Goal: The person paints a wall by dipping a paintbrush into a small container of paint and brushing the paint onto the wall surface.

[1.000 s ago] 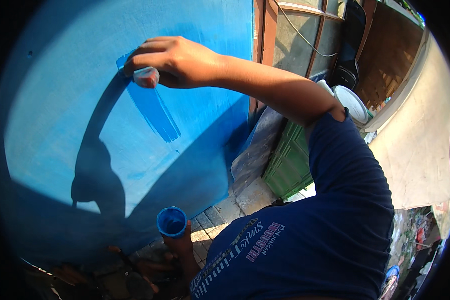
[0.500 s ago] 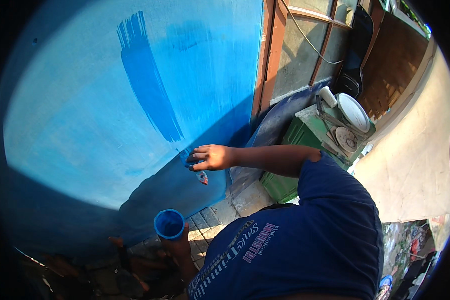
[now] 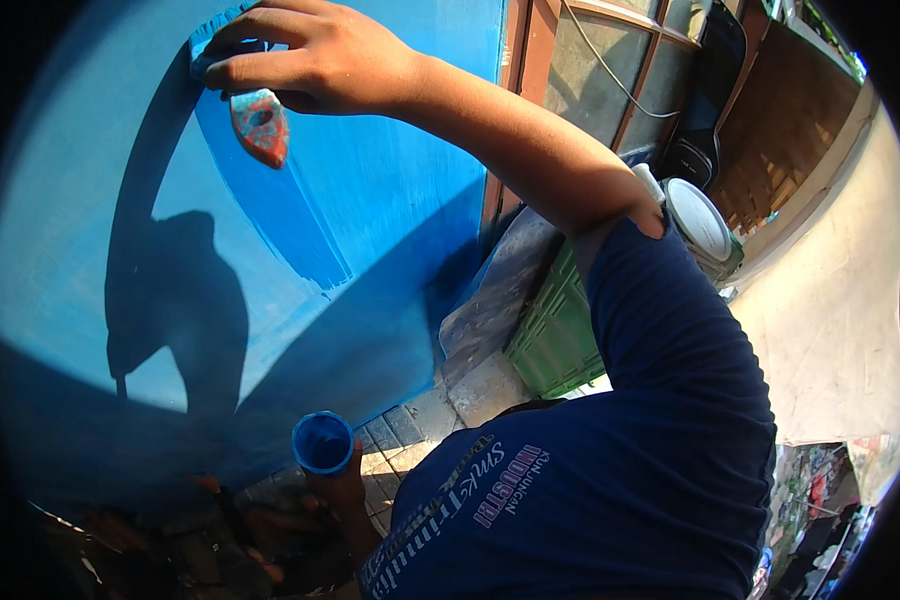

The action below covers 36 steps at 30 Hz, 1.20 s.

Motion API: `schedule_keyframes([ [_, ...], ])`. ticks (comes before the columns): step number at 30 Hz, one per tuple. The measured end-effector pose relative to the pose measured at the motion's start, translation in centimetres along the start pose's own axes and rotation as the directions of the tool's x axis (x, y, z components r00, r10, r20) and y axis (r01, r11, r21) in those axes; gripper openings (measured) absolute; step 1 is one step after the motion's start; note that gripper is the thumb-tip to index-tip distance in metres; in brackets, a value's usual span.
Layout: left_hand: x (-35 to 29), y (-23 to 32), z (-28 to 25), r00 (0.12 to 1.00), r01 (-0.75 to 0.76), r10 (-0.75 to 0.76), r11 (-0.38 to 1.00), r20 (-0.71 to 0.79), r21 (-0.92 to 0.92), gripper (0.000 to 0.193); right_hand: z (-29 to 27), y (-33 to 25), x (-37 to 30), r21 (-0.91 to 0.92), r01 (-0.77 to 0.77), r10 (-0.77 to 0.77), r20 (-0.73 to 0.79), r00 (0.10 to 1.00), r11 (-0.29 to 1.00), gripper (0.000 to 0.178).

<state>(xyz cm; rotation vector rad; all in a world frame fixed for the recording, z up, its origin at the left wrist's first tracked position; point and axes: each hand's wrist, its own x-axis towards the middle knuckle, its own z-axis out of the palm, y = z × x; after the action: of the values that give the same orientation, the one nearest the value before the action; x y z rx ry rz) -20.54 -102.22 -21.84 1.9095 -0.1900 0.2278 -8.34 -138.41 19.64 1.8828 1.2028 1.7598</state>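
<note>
My right hand (image 3: 320, 58), at the upper left, is closed around a paintbrush (image 3: 259, 130). The brush's stained red-and-white handle points down below my fingers. Its blue-coated head touches or lies very near the light blue wall (image 3: 60, 230). Below it, a band of darker, fresh-looking blue paint (image 3: 270, 215) runs down toward the shaded part. Low in the view, my left hand (image 3: 340, 490) grips a blue cup (image 3: 323, 443) upright, its mouth facing up and its inside coated with blue paint. My left fingers are partly hidden by the cup and in shadow.
A brown-framed glass door or window (image 3: 610, 75) adjoins the wall. Beside it stand a green crate (image 3: 560, 330), a round white lid (image 3: 700, 218) and a black case (image 3: 705, 130). Paving (image 3: 490, 392) runs along the wall's foot. A pale sheet (image 3: 830, 300) hangs at right.
My right hand has swept up and left along the wall with the paintbrush, and its shadow now falls across the wall. The cup in my left hand has shifted slightly left.
</note>
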Motion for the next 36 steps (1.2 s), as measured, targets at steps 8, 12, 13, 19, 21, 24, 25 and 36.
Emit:
schedule_keyframes([
  [8, -2.5, -2.7, 3.6, 0.987, 0.122, -0.076, 0.932, -0.145, 0.341, 0.084, 4.3, -27.2, -23.1, 0.484, -0.308, 0.152, 0.333, 0.930, 0.819, 0.031],
  [12, -3.9, -6.9, 5.3, 0.987, 0.131, -0.125, 0.990, -0.101, 0.047, 0.080, 5.3, -33.9, -27.8, 0.478, -0.487, 0.108, 0.623, 0.775, 0.731, 0.032],
  [13, -4.1, -6.1, 5.2, 0.988, 0.127, -0.122, 0.990, -0.090, 0.054, 0.080, 5.2, -33.3, -26.7, 0.471, -0.497, 0.121, 0.626, 0.770, 0.729, 0.032],
  [19, -2.1, -5.9, 4.3, 0.993, 0.107, -0.107, 0.994, -0.047, 0.000, 0.080, 3.8, -18.1, -14.0, 0.413, -0.594, 0.311, 0.572, 0.759, 0.691, 0.024],
  [21, -1.0, -5.5, 3.9, 0.995, -0.028, 0.034, 0.997, -0.090, 0.068, 0.080, 2.1, -11.9, -8.5, 0.427, -0.542, 0.393, 0.391, 0.832, 0.724, 0.017],
  [24, 0.5, -3.7, 2.4, 0.998, -0.046, 0.043, 0.997, 0.044, 0.066, 0.079, 0.9, -5.0, -1.9, 0.223, -0.342, 0.344, 0.027, 0.938, 0.913, 0.020],
  [25, 0.8, -2.9, 2.5, 0.998, -0.048, 0.045, 0.997, 0.048, 0.062, 0.079, 0.8, -3.3, -0.7, 0.109, -0.277, 0.285, -0.065, 0.956, 0.955, 0.021],
  [36, -3.0, -2.8, 5.9, 0.999, 0.031, -0.030, 0.999, 0.038, -0.016, 0.081, 4.7, -23.3, -18.4, 0.393, -0.173, 0.028, 0.348, 0.937, 0.903, 0.031],
])
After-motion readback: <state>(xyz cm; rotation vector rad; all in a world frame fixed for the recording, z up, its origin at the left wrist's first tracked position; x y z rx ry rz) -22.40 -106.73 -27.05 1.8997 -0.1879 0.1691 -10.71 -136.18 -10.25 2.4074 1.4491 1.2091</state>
